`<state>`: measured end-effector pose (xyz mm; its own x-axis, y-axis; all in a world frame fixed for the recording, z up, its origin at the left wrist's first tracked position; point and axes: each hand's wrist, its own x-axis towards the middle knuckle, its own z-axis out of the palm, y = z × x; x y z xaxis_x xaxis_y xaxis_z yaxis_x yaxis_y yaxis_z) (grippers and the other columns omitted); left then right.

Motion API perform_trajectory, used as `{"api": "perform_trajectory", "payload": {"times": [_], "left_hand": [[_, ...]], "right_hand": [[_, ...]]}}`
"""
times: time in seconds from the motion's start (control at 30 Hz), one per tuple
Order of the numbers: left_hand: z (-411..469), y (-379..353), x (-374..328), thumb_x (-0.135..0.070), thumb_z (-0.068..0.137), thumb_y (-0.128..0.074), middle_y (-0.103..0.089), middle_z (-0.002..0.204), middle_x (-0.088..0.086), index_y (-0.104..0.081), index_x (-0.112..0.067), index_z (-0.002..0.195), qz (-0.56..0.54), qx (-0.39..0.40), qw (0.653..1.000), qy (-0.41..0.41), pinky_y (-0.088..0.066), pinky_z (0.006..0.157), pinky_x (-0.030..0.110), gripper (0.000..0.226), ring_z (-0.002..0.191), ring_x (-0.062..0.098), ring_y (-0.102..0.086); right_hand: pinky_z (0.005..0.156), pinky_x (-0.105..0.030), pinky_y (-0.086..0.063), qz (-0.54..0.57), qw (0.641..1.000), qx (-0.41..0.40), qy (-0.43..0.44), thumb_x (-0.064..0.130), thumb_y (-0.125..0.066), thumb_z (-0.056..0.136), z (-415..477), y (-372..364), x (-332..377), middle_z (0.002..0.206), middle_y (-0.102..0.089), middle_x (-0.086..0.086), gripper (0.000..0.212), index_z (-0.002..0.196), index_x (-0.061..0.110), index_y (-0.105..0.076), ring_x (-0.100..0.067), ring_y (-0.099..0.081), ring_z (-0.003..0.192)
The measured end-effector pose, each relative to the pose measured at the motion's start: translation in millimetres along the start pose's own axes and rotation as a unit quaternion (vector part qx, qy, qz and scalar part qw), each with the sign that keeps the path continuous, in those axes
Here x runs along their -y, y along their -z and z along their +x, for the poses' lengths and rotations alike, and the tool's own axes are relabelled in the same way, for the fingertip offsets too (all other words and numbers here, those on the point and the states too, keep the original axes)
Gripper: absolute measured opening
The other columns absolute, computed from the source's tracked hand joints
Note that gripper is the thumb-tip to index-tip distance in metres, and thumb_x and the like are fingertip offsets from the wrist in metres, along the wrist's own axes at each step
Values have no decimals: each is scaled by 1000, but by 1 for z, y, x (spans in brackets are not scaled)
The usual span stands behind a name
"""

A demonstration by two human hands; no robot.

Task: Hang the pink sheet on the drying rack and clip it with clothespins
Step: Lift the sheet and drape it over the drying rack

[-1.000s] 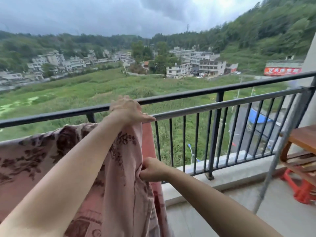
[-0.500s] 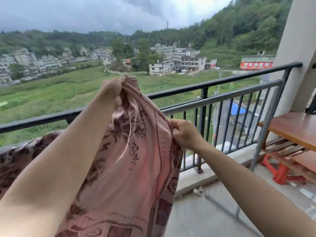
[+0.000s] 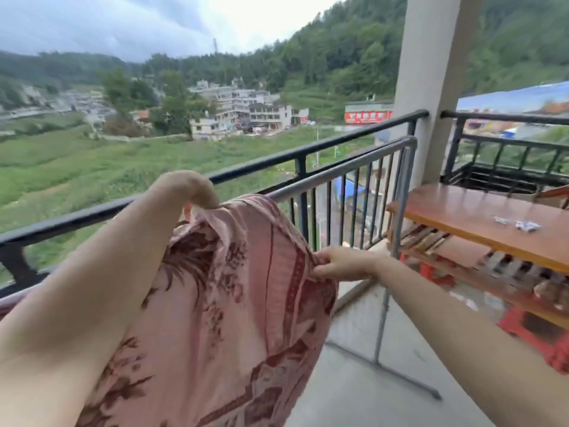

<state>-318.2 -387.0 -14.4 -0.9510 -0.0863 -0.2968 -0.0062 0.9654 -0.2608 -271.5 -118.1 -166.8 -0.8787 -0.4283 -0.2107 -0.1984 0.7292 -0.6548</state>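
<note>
left hand point(image 3: 188, 188): fingers pinch the top hem | pink sheet point(image 3: 234, 303): draped at the rail, bunched; likely soft, light, limp; take it by the hem | right hand point(image 3: 345, 263): fingers grip its side edge | drying rack point(image 3: 354, 164): rail bare rightward | red sign point(image 3: 366, 117): writing unreadable | bench point(image 3: 455, 208): clothespins point(image 3: 518, 224) lie loose

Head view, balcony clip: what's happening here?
A person is draping a pink floral-patterned sheet over the grey metal bar of a drying rack, just inside the black balcony railing. The left hand grips the sheet's bunched top edge at the bar; the right hand pinches its side edge lower down. No clothespin shows on the sheet; small pale objects, possibly clothespins, lie on the brown wooden table to the right.
</note>
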Motion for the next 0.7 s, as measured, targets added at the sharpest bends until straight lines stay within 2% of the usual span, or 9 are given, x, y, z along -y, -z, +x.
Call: {"api": "perform_trajectory", "payload": {"times": [0.1, 0.17, 0.2, 0.3, 0.37, 0.43, 0.5, 0.57, 0.7], "left_hand": [[18, 3, 4, -32, 86, -56, -58, 78, 2, -66, -10, 105, 84, -173, 981, 4, -55, 79, 34, 31, 77, 24, -59], [31, 0, -2, -16, 88, -51, -65, 108, 7, -64, -14, 116, -46, -278, 954, -107, -49, 90, 34, 31, 101, 28, -60], [35, -3, -7, -8, 91, -47, -61, 125, 9, -61, -17, 123, -147, -281, 930, -184, -44, 96, 31, 37, 113, 28, -57], [32, -11, -18, -5, 98, -45, -54, 137, 1, -54, -21, 132, -336, -93, 877, -332, -41, 105, 27, 38, 121, 14, -55], [38, -16, -13, -10, 100, -44, -64, 123, 0, -62, -21, 122, -382, 32, 867, -318, -52, 92, 27, 30, 106, 12, -65], [42, -12, -4, -15, 96, -47, -70, 106, 7, -68, -12, 107, -393, 89, 870, -286, -54, 81, 34, 24, 90, 20, -67], [45, -6, 3, -26, 91, -54, -68, 92, 12, -68, -8, 87, -374, 120, 879, -270, -52, 72, 37, 24, 76, 23, -63], [45, 2, 0, -46, 86, -65, -73, 85, 7, -74, -12, 78, -324, 127, 896, -275, -53, 66, 32, 36, 70, 18, -67], [47, 17, -27, -88, 65, -49, -74, 76, -5, -77, -17, 70, -124, 19, 959, -255, -55, 69, 29, 76, 70, 12, -69]], "right_hand": [[82, -36, -52, 207, 975, 80, 23, 32, -64, 80, 8, -26, 5, 106, -68, 1, 36, 111, 13, -65, -16, -66, 98], [92, -43, -51, 307, 948, 51, 63, 34, -55, 88, 13, -31, 20, 101, -68, 5, 25, 105, 17, -63, -13, -63, 98], [92, -41, -50, 363, 928, 17, 77, 38, -48, 93, 16, -32, 27, 96, -67, 2, 27, 104, 17, -62, -16, -61, 96], [68, -27, -52, 537, 837, -73, 79, 35, -29, 104, 29, -35, 37, 85, -68, -9, 47, 107, 6, -67, -23, -64, 80], [69, -28, -58, 591, 802, -76, 39, 38, -29, 106, 34, -37, 35, 95, -73, -16, 55, 106, 5, -74, -24, -71, 83], [79, -33, -59, 589, 806, -56, 3, 45, -36, 105, 33, -35, 34, 104, -74, -16, 55, 104, 10, -78, -25, -72, 93], [99, -40, -52, 551, 835, 10, -5, 45, -49, 99, 30, -31, 32, 119, -68, -16, 48, 116, 6, -72, -29, -65, 109], [115, -50, -35, 523, 847, 94, -2, 44, -61, 90, 26, -25, 30, 130, -58, -22, 62, 131, -2, -59, -36, -52, 123], [116, -51, -32, 485, 860, 156, -5, 45, -68, 83, 19, -7, 25, 129, -58, -21, 62, 127, 2, -63, -36, -52, 122]]}}
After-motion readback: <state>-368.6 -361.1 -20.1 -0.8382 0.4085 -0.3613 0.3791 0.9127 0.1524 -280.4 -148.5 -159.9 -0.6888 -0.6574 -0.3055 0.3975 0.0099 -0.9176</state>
